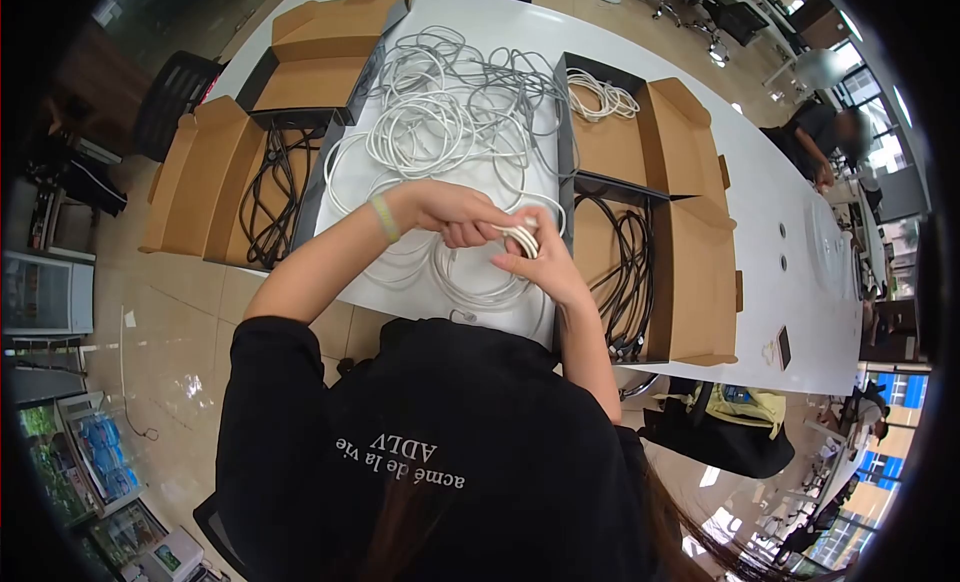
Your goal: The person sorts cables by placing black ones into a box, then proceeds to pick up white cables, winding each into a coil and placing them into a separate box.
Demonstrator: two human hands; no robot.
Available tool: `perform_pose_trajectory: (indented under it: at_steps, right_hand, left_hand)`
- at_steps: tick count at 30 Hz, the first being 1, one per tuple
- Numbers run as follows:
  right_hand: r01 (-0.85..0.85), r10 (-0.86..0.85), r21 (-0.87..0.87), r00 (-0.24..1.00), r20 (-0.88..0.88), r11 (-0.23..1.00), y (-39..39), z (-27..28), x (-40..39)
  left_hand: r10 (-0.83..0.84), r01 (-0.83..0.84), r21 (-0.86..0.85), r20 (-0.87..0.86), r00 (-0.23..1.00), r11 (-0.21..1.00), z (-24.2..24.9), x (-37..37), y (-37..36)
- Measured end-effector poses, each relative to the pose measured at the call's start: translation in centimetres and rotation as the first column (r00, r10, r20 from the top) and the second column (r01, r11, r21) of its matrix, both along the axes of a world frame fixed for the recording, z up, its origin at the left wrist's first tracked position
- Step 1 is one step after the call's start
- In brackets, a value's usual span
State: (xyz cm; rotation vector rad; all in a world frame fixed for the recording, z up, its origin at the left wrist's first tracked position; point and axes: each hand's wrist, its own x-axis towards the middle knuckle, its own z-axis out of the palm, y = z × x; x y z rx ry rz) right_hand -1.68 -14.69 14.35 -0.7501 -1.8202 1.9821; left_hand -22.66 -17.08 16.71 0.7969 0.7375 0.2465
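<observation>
Over the near edge of the table, my left hand (455, 212) is closed, its fingers curled round a white cable (519, 240). Just to its right, my right hand (548, 265) grips several gathered loops of the same cable between thumb and fingers. Below both hands hangs a wide loop of white cable (480, 297), low over the tabletop, with a connector near the front edge. Beyond my hands lies a large tangle of white cables (422, 132), and grey cables (505, 77) spread behind it.
Open cardboard boxes flank the cables. Black cables lie in the near-left box (278, 197) and near-right box (622, 272); a coiled white cable (600, 97) sits in the far-right one. The far-left box (310, 82) stands open. A phone-like object (783, 348) rests right; another person (815, 142) is beyond.
</observation>
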Motion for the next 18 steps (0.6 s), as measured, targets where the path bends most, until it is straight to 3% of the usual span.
perform_pose_trajectory:
  at_steps: [1, 3, 5, 7, 8, 9, 11, 12, 14, 17, 18]
  right_hand:
    - [0.06, -0.055, 0.048, 0.993, -0.101, 0.997, 0.2, -0.2, 0.3]
    - [0.154, -0.112, 0.15, 0.961, -0.254, 0.977, 1.0, -1.0, 1.2]
    - [0.013, 0.019, 0.249, 0.992, -0.123, 0.968, 2.1, -4.2, 2.6]
    - [-0.099, 0.063, 0.325, 0.991, 0.118, 0.941, 0.9, -5.8, 3.1]
    - [-0.155, 0.081, 0.321, 0.969, 0.233, 0.934, 0.2, -6.2, 3.2]
    - [-0.12, 0.055, 0.29, 0.973, 0.224, 0.949, -1.0, -7.0, 3.1]
    - [-0.143, 0.09, 0.247, 0.973, 0.214, 0.958, -3.0, -9.4, 2.7]
    - [-0.032, 0.018, 0.113, 0.992, 0.125, 0.993, -4.6, -8.9, 2.1]
    - [0.113, -0.141, 0.251, 0.985, 0.095, 0.961, -6.0, -9.9, 0.8]
    - [0.201, -0.305, 0.573, 0.948, 0.09, 0.794, -6.3, -9.0, -0.9]
    - [0.293, -0.335, 0.471, 0.942, 0.004, 0.832, -6.3, -8.3, -1.3]
  left_hand:
    - [0.047, -0.052, 0.089, 0.048, 0.998, 0.995, 1.2, -0.3, -0.8]
    - [0.296, -0.309, 0.115, 0.118, 0.948, 0.944, 2.9, -1.1, -2.0]
    - [0.459, -0.485, 0.049, 0.253, 0.851, 0.873, 4.7, -2.2, -3.1]
    - [0.556, -0.598, -0.003, 0.374, 0.743, 0.801, 5.6, -3.6, -4.2]
    - [0.531, -0.616, 0.007, 0.498, 0.685, 0.788, 6.0, -4.5, -4.9]
    - [0.496, -0.635, 0.013, 0.613, 0.615, 0.772, 6.5, -5.2, -5.6]
    - [0.512, -0.715, 0.031, 0.677, 0.529, 0.698, 8.0, -6.1, -7.3]
    - [0.491, -0.733, 0.057, 0.707, 0.509, 0.678, 8.3, -6.5, -8.1]
    - [0.465, -0.707, 0.038, 0.728, 0.504, 0.706, 8.3, -6.5, -9.4]
    - [0.423, -0.672, 0.079, 0.722, 0.548, 0.736, 8.1, -4.8, -10.9]
    - [0.407, -0.673, 0.107, 0.724, 0.557, 0.732, 8.1, -4.2, -11.3]
